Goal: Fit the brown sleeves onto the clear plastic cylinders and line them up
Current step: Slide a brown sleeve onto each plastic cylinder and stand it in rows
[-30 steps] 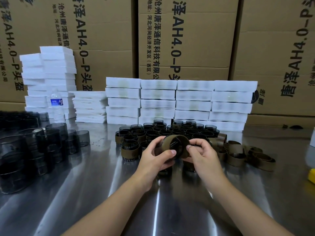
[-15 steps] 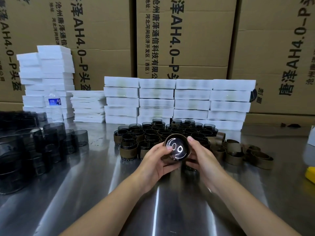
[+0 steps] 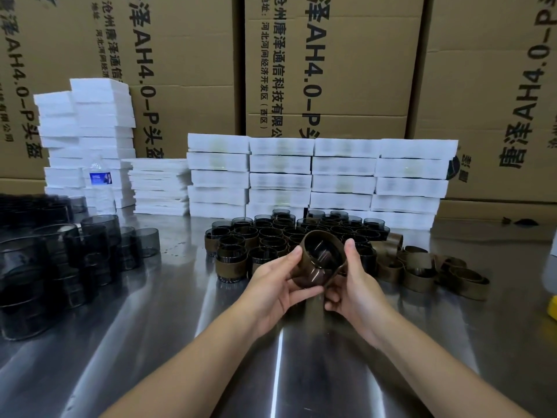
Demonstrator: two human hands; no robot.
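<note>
Hands meet at the centre of the frame. The left hand (image 3: 271, 285) curls its fingers round the near wall of a smoky clear plastic cylinder (image 3: 312, 279), thumb up at the rim. The right hand (image 3: 352, 285) grips the opposite wall, thumb raised beside the mouth and fingers tucked under the base. A brown sleeve (image 3: 306, 262) wraps the cylinder's upper part, with the glossy base bare below it. I cannot tell whether the sleeve is fully seated.

Bare smoky cylinders (image 3: 45, 267) crowd the left of the shiny steel surface (image 3: 180, 342). Behind them, in the upper left, stand white foam stacks (image 3: 99, 140) and a water bottle (image 3: 101, 182). Tall printed cardboard boxes (image 3: 331, 70) fill the top.

The held cylinder is lifted off the surface, and its long axis is tilted so the open mouth faces up and toward the camera. Just above the hands in the frame is the block of finished sleeved cylinders (image 3: 271, 236), all upright. To join them, the piece likely has to be tipped upright and set at the block's near edge, which both hands reach about equally.

Loose brown sleeves (image 3: 422, 267) lie right of the hands, nearer the right one.
</note>
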